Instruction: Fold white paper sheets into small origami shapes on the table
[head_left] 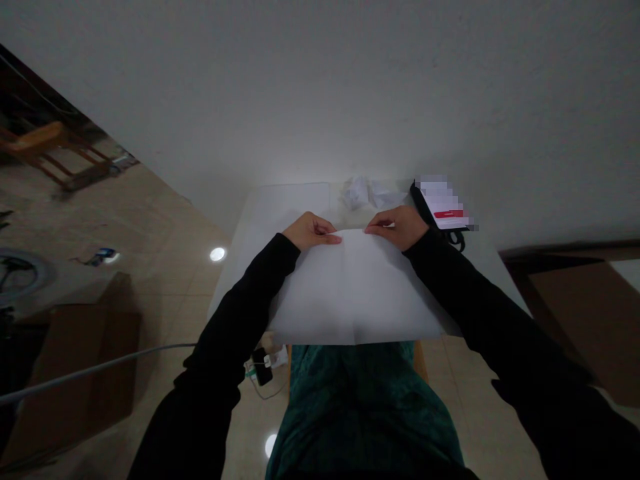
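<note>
A sheet of white paper with a crease down its middle lies in front of me, its near edge reaching the table's front edge. My left hand pinches the sheet's far edge just left of the crease, thumb and fingers closed. On the other side of the crease, my right hand pinches the same edge between thumb and fingers. Both hands are a short way apart. Behind the left hand lies more white paper, flat on the table.
Crumpled white paper or plastic lies at the back of the white table, against the wall. A lit phone stands at the back right. Cardboard boxes flank the table, and a grey cable runs in from the left.
</note>
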`<state>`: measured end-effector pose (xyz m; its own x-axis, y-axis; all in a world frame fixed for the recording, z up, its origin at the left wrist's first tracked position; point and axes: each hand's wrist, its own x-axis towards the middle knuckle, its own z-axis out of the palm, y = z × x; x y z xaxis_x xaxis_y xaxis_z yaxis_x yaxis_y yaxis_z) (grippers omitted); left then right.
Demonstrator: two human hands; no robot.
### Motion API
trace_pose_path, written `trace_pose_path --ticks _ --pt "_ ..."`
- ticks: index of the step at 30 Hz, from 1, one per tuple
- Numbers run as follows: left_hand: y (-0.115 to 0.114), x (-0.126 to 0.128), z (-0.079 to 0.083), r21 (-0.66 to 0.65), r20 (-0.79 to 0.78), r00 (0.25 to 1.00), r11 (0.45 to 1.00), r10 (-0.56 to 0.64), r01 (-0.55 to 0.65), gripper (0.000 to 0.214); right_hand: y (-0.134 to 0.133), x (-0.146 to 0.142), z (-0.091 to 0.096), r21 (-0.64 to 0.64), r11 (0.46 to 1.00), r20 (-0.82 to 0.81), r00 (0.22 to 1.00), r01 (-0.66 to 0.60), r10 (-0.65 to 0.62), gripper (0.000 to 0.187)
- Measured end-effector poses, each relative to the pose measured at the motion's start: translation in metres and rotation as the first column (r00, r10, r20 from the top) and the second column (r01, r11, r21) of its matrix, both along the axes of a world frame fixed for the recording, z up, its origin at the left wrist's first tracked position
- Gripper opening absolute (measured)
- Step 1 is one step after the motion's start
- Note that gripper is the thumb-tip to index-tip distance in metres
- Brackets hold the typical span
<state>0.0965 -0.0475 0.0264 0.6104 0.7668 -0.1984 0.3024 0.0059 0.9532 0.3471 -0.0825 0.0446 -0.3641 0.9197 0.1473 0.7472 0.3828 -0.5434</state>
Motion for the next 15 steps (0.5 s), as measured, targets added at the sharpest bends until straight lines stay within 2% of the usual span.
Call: trace_pose_path --ticks 15 --pt "0.0031 -0.0052 0.0023 0.045 0.017 0.997 0.996 0.07 -0.07 0.032 0.0003 -0.0019 -0.0073 0.063 0.996 -0.099 0.994 0.062 -0.056 0.019"
